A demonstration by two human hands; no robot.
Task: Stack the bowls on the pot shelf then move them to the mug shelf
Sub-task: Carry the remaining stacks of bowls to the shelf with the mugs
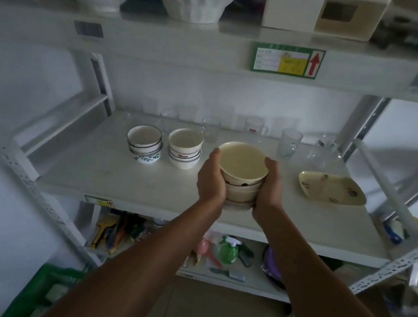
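The left hand point(211, 182) and right hand point(268, 192) clamp their fingers point(215, 159) round the cream bowl stack point(242, 178) from 2 sides (probably to keep it from toppling) at the mug shelf's point(121, 179) near edge, right of 2 other bowl stacks point(145, 145).

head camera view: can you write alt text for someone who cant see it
A person's left grip and right grip, both bare hands, hold a stack of cream bowls at the front of a white shelf. Two more bowl stacks stand to its left, glass mugs behind, and a cream dish to its right.
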